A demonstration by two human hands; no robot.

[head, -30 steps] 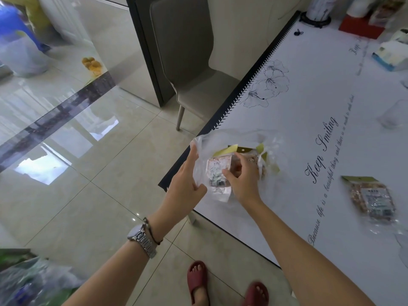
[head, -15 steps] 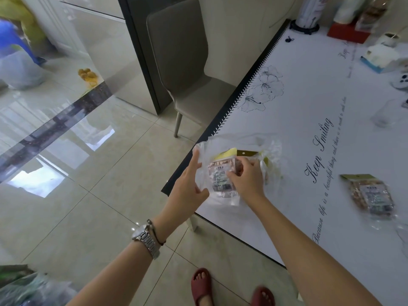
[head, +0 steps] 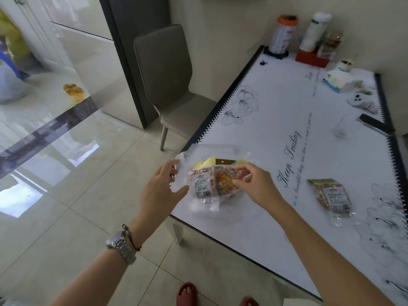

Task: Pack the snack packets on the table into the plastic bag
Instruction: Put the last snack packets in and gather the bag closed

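A clear plastic bag (head: 220, 152) lies at the near left corner of the white table (head: 276, 111). Inside it I see snack packets (head: 205, 184) with yellow-green headers. My left hand (head: 162, 191) holds the bag's left edge between thumb and fingers. My right hand (head: 254, 184) pinches a snack packet (head: 227, 181) through the bag's mouth. One more snack packet (head: 332, 196) lies flat on the table to the right, apart from both hands.
A grey chair (head: 167, 85) stands at the table's left side. Bottles, a red box (head: 312, 59), a tissue box (head: 340, 81), a white controller (head: 362, 101), a clear cup (head: 342, 127) and a black remote (head: 375, 124) crowd the far end. My feet in red sandals show on the tiled floor.
The camera has tilted up, showing the table's far end. My right hand has drawn back to the right and now pinches the packet's edge; the packets lie flatter in the bag.
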